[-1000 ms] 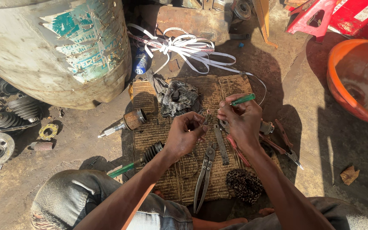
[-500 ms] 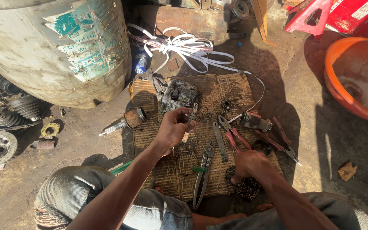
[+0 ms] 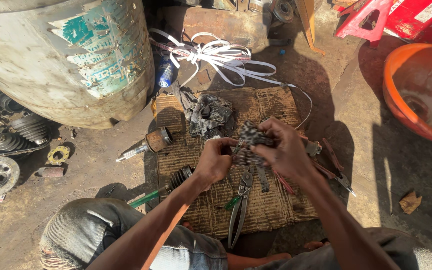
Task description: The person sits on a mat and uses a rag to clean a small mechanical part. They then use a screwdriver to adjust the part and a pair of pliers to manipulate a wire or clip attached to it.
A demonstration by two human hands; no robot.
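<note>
Hands: two, both up over the mat. The left hand [image 3: 216, 161] and the right hand [image 3: 283, 150] are each closed on the same spotted rag [image 3: 250, 142], pinching it from either side, so neither one is spread wide.
Spotted rag: just one, dark with pale specks, bunched up between the fingers and lifted clear of the mat, right over the middle of it.
Mat: one worn piece of corrugated cardboard [image 3: 276, 102] lying on the dirt floor, so no bench here, everything sits on the ground.
Other cloth: one grey greasy rag [image 3: 208, 114] crumpled at the far edge of the cardboard, well apart from the hands.
Pliers and snips: one long pair of metal snips [image 3: 239, 207] lying just under the hands, plus one red-handled pair of pliers [image 3: 333, 167] off to the right. More tools are under the wrists but I can't count them.
Car parts: one rusty shaft stub [image 3: 148, 144] on the left edge of the mat, one ribbed rubber boot [image 3: 181, 176] near the left forearm.
Background: one big dented drum [image 3: 51, 55], one tangle of white strapping [image 3: 216, 55], one orange basin [image 3: 421, 95] far right.
</note>
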